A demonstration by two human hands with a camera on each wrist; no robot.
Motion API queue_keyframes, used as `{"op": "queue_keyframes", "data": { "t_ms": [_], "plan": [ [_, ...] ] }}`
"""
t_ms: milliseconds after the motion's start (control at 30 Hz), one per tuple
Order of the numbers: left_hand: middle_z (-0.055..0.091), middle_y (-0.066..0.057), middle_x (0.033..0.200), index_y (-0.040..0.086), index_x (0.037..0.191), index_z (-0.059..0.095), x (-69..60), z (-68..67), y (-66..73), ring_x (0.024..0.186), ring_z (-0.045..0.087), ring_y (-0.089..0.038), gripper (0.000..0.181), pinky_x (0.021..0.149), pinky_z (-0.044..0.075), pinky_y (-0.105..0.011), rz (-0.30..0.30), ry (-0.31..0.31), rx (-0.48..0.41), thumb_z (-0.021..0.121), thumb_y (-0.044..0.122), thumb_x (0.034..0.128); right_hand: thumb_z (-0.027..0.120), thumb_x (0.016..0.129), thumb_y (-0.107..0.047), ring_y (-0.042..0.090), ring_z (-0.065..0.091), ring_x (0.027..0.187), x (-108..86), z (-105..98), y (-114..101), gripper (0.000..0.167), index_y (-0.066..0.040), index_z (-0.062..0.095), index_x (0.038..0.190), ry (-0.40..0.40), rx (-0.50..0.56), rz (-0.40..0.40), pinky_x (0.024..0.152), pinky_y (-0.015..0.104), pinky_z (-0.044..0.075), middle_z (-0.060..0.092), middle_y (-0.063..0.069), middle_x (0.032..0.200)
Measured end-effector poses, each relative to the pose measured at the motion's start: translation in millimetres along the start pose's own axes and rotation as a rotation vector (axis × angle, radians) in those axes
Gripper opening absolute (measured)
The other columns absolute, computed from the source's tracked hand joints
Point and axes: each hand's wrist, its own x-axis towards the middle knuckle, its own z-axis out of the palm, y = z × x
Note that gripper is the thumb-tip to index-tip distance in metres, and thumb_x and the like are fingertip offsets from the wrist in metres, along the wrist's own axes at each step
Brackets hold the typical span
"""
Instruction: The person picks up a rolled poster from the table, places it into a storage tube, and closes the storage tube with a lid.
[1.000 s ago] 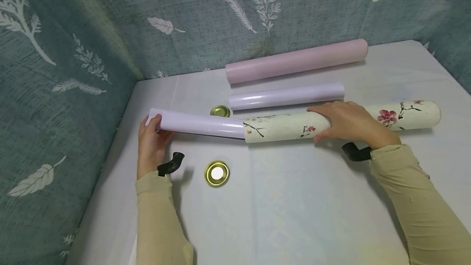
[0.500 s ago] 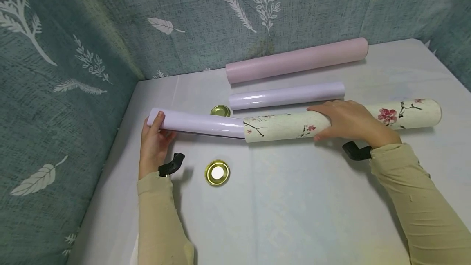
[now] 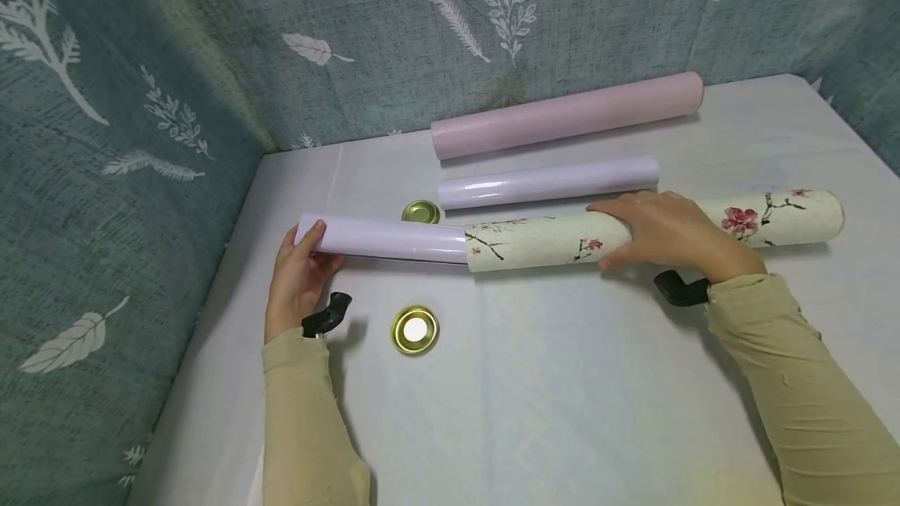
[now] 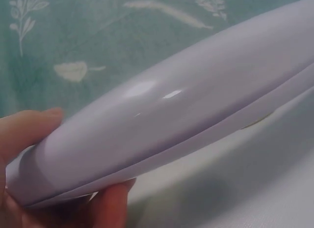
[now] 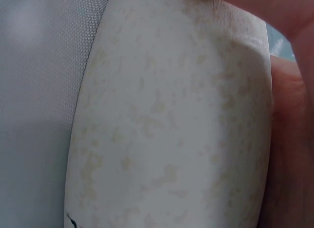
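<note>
My left hand [image 3: 295, 279] grips the outer left end of a glossy pale-lilac paper roll [image 3: 394, 240], thumb on top and fingers underneath. The roll's right end sits inside the open mouth of a cream tube [image 3: 541, 244] printed with blossom branches. Over the middle of that tube lies my right hand [image 3: 664, 233], holding it from above with thumb at the near side. In the left wrist view the roll [image 4: 171, 105] shows a long loose edge along its length. The right wrist view shows the tube's mottled cream surface [image 5: 162, 120] between fingers and thumb.
Behind the tube lie a second lilac roll [image 3: 548, 183] and a pink tube [image 3: 569, 115]. One gold lid [image 3: 421, 212] sits just behind the held roll. Another gold lid [image 3: 415, 330] with a white centre lies in front. A patterned green cloth wall [image 3: 394, 92] borders the table.
My left hand has shifted right, and the lilac roll has slid further into the cream tube. The right hand and the tube have stayed almost still.
</note>
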Motion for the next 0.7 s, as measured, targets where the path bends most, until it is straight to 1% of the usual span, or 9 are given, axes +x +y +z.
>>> {"op": "queue_keyframes", "data": {
  "t_ms": [167,300,367,467,600,700],
  "plan": [
    [0.044,-0.005,0.118,0.019,0.139,0.018,2.0,-1.6,0.1,0.091,0.055,-0.015,0.08,0.07,0.05,-0.03,-0.024,-0.023,0.036,0.069,0.025,0.0785,0.066,0.058,-0.067,0.03,0.045,0.113,0.5,0.5,-0.5,0.091,-0.023,0.041,0.134,0.004,0.005,0.001,0.087,0.054,0.033,0.051,0.008,0.124],
    [0.042,-0.005,0.121,0.018,0.14,0.018,2.9,-3.0,-1.0,0.097,0.053,-0.015,0.081,0.073,0.05,-0.03,-0.022,-0.033,0.074,0.07,0.027,0.0773,0.067,0.059,-0.066,0.03,0.045,0.113,0.7,0.4,-1.5,0.09,-0.022,0.042,0.133,0.009,0.001,-0.001,0.087,0.054,0.033,0.051,0.008,0.125],
    [0.042,-0.006,0.121,0.018,0.139,0.02,2.9,-3.8,-1.5,0.098,0.053,-0.015,0.08,0.074,0.05,-0.031,-0.02,-0.039,0.085,0.07,0.027,0.0771,0.068,0.059,-0.065,0.03,0.045,0.113,0.6,0.2,-1.7,0.09,-0.022,0.042,0.133,0.012,-0.002,-0.002,0.087,0.054,0.033,0.051,0.008,0.125],
    [0.042,-0.005,0.12,0.019,0.137,0.022,3.0,-4.8,-2.0,0.098,0.053,-0.015,0.075,0.074,0.05,-0.03,-0.015,-0.042,0.109,0.068,0.031,0.0782,0.068,0.059,-0.065,0.03,0.045,0.112,0.5,-0.3,-1.6,0.09,-0.021,0.042,0.133,0.015,0.0,-0.007,0.087,0.054,0.033,0.051,0.008,0.124],
    [0.042,-0.007,0.119,0.015,0.13,0.03,2.4,-5.6,-2.3,0.095,0.053,-0.015,0.061,0.072,0.05,-0.028,-0.003,-0.042,0.105,0.06,0.039,0.0824,0.067,0.059,-0.066,0.03,0.046,0.112,0.2,-0.9,-1.7,0.09,-0.022,0.042,0.133,0.018,0.002,-0.009,0.087,0.053,0.033,0.052,0.008,0.123],
    [0.041,-0.009,0.118,0.011,0.124,0.034,0.8,-5.2,-2.6,0.093,0.052,-0.017,0.052,0.069,0.05,-0.028,0.003,-0.038,0.106,0.054,0.042,0.0861,0.067,0.059,-0.066,0.03,0.045,0.113,0.1,-0.7,-2.4,0.09,-0.022,0.042,0.133,0.014,0.004,-0.007,0.088,0.053,0.033,0.051,0.008,0.124]
  ]
}}
